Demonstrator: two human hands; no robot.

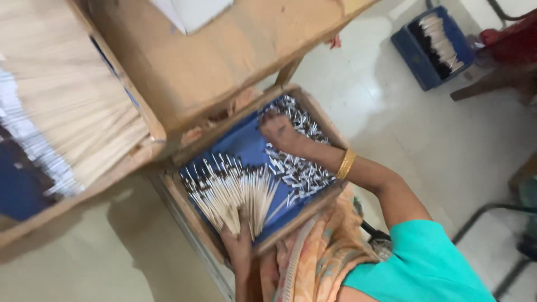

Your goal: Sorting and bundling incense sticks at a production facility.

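Two hands, left hand [239, 237] clutching sticks [232, 190], right hand [278, 130] on caps [299, 168]

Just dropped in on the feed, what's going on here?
A person's left hand grips a fanned bundle of thin pale sticks over a blue-lined wooden tray. The right hand, bangle on the wrist, reaches into the heap of small silvery pieces at the tray's far side.
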